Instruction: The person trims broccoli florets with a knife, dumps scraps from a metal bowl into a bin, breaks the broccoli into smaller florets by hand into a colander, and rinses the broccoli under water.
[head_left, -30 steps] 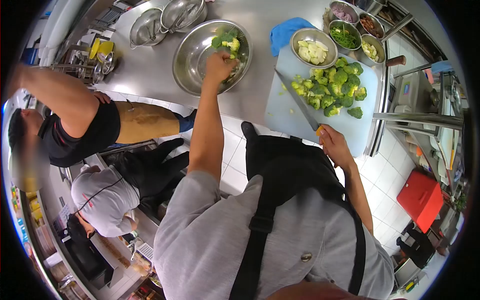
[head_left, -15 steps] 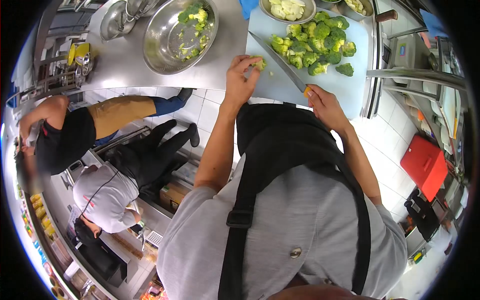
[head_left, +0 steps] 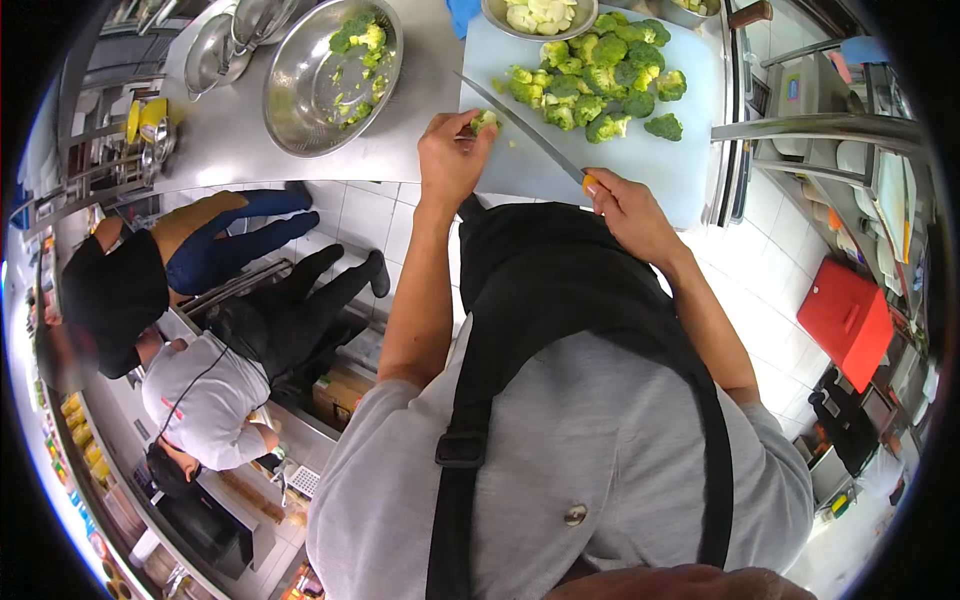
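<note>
My right hand (head_left: 632,208) is closed around the orange handle of a kitchen knife (head_left: 535,132). Its blade points up and left across the pale blue cutting board (head_left: 650,185). Between the thumb and fingers of my left hand (head_left: 450,160) is a small broccoli floret (head_left: 484,121), at the board's left edge. The blade lies just right of that floret, apart from it as far as I can see. Beyond the knife, a heap of cut broccoli (head_left: 600,78) covers the middle of the board.
Left of the board stands a large steel bowl (head_left: 287,122) with broccoli pieces inside. A smaller bowl (head_left: 493,17) of pale slices sits at the board's far edge. Steel strainers (head_left: 205,70) rest farther left. Two people (head_left: 205,385) work behind the counter at left; a red bin (head_left: 845,320) stands at right.
The whole view has shifted, so the board and bowls appear farther left. Both hands keep their grips on floret and knife. The person in the black shirt at left has changed stance.
</note>
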Demonstrator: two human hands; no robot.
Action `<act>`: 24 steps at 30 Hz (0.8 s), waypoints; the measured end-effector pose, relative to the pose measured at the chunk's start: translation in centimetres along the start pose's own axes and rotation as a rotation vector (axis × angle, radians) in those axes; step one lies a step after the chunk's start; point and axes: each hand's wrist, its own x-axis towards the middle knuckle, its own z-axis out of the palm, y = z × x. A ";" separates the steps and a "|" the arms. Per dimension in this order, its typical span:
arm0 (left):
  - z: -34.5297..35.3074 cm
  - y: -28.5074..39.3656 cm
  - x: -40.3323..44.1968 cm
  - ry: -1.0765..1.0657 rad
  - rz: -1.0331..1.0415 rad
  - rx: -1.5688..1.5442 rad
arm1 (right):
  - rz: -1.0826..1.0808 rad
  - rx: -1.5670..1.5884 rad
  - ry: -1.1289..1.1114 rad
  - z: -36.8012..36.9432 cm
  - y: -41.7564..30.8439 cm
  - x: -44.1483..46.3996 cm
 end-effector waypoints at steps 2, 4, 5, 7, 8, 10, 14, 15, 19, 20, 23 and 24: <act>0.0 -1.1 -0.1 0.018 0.000 0.012 | -0.043 -0.008 0.006 0.4 0.3 -0.1; 0.3 -2.1 0.2 0.036 -0.056 -0.015 | -0.084 -0.014 0.036 0.4 0.6 -0.4; 0.2 -1.9 0.5 0.050 -0.114 -0.043 | -0.077 -0.016 0.033 0.2 0.6 -0.5; -0.5 -1.6 1.2 0.015 -0.188 -0.028 | -0.068 -0.020 0.022 0.1 0.4 -0.8; -1.3 -1.1 1.9 -0.033 -0.205 0.018 | -0.060 -0.025 0.010 0.1 0.1 -0.8; -1.5 -1.3 2.7 -0.093 -0.209 0.047 | -0.033 -0.038 -0.007 -0.2 -0.1 -1.1; -1.2 -1.8 3.7 -0.067 -0.203 -0.002 | -0.024 -0.014 -0.008 -0.3 -0.3 -1.4; -1.1 -1.7 3.8 -0.050 -0.213 -0.017 | -0.019 -0.011 -0.016 -0.4 -0.4 -1.4; -1.0 -1.7 3.4 -0.044 -0.223 -0.069 | -0.100 0.000 0.009 0.2 0.7 -1.4; -0.9 -2.1 3.3 -0.044 -0.213 -0.079 | -0.097 -0.004 0.008 0.2 0.6 -1.4; -0.6 -3.1 3.1 -0.021 -0.189 -0.074 | -0.087 -0.049 0.011 0.1 -0.1 -1.2; -0.6 -3.1 3.0 -0.008 -0.181 -0.064 | -0.083 -0.081 0.018 0.3 -0.4 -0.7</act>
